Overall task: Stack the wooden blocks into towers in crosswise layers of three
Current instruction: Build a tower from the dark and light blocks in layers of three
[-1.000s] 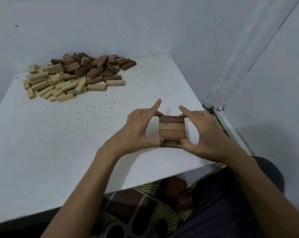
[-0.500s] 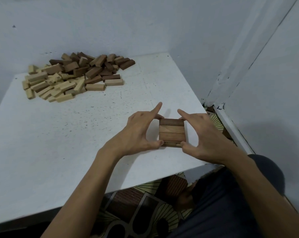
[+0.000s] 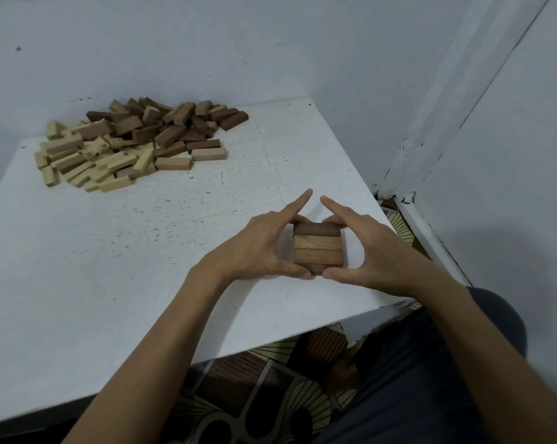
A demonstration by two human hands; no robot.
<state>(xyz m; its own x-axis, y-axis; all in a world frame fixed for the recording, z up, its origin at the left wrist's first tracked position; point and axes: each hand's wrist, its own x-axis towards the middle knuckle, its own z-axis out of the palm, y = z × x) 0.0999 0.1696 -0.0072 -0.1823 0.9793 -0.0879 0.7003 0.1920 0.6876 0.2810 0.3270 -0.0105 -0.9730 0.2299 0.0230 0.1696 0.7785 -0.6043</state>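
**Squaring up a low stack at the start of a block tower**

Two bare hands frame a small stack (image 3: 317, 248) of wooden blocks that rests on a white table (image 3: 110, 267), near its near right corner. The left hand (image 3: 258, 248) takes the left side and the right hand (image 3: 376, 251) the right. Each has its thumb against the near edge and bent fingers behind the far edge, so the stack is pinched lightly from both sides. Both index fingers point out straight beyond it, their tips almost meeting, and touch nothing.

The hold looks meant to square the blocks rather than lift them. Pressure from opposite sides would push the pieces flush, so that the next layer can sit level.

The top layer is three blocks side by side, running left to right, with the darkest at the far side and two paler ones nearer. A sliver of a lower layer shows under the near edge. From this high angle the number of layers below cannot be told.

A pile of loose blocks (image 3: 136, 145) lies at the far left of the table against the wall, well apart from the stack, with pale pieces to the left and dark ones to the right. Building close to the body probably keeps the work within easy reach and away from the clutter.

The task appears to be at an early stage. The next three blocks would need to run near to far. Below the table edge are a patterned mat (image 3: 270, 395) and a dark trouser leg (image 3: 430, 363).
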